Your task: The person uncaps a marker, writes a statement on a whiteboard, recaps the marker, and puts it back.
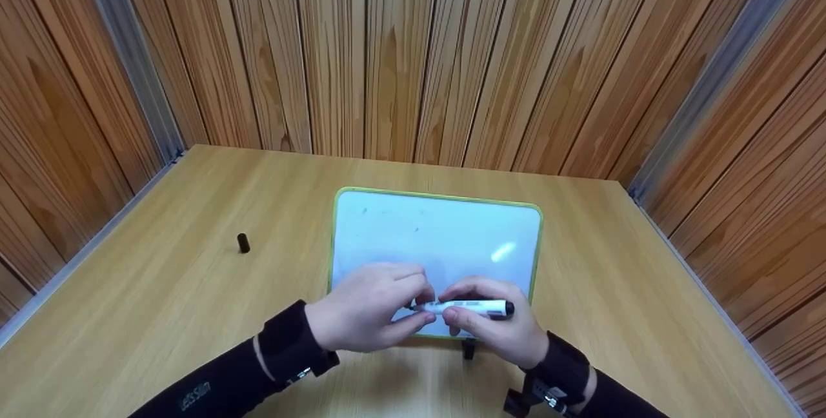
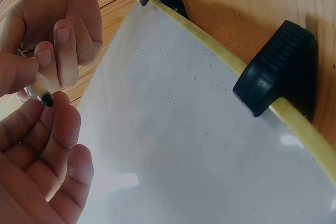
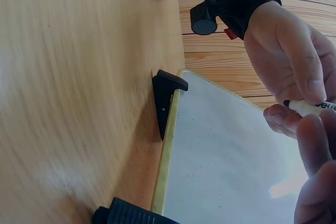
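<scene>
"Where is the marker [image 1: 474, 306], exactly?"

"It is held between the two hands, in front of the lower part of the whiteboard [image 1: 445, 244]. Its long axis goes almost level, from left to right."

"And which end is at which hand?"

"The dark tip [image 3: 286, 103] is turned to the left hand [image 1: 368, 308]; the black rear end [image 1: 510, 308] is on the side of the right hand [image 1: 519, 334]."

"Do both hands grip it?"

"I believe so. The left hand pinches the front part, close to the tip, and the right hand holds the barrel. How firmly, I cannot tell."

"And the small black cylinder [image 1: 243, 243]?"

"It is on the tabletop [image 1: 193, 302], well apart at the left, so the left hand is nearer. Perhaps it is a cap; I am not certain."
</scene>
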### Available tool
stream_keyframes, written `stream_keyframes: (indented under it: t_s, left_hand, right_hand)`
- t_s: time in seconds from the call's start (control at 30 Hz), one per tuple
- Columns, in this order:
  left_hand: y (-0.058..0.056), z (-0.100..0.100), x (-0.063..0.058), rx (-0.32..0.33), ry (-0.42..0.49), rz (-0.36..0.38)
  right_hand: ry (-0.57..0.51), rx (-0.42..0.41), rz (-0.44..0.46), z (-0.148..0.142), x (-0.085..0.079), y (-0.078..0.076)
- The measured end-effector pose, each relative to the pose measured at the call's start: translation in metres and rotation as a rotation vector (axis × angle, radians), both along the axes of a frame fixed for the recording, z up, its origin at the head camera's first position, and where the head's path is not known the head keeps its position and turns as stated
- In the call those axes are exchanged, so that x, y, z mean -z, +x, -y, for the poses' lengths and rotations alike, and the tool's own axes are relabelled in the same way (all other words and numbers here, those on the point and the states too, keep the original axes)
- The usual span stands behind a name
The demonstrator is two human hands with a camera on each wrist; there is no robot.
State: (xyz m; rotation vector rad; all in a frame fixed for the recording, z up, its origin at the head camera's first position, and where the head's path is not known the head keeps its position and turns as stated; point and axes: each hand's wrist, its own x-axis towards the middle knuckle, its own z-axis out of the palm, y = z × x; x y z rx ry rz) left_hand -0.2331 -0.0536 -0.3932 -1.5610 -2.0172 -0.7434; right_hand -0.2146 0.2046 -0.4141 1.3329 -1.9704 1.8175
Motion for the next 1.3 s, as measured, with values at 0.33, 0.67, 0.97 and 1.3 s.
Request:
stream_keyframes:
  t_s: [0.33,0.67,0.97,1.3]
  left_hand:
    - [-0.008,0.009,-0.008,-0.037,0.023,0.003]
    - [-0.028,0.042,-0.030,-0.227,0.190,-0.083]
    - [-0.049,0.075,-0.033,-0.457,0.494,0.136]
    - [-0.065,0.091,-0.015,-0.330,0.526,0.928]
  right_hand:
    - [0.011,0.077,0.051,-0.005,-0.007,0.000]
    - [-0.004,0.102,0.041,-0.012,-0.014,-0.002]
    - [0.002,0.134,0.023,-0.014,-0.013,-0.004]
    - [0.001,0.129,0.027,-0.014,-0.015,-0.003]
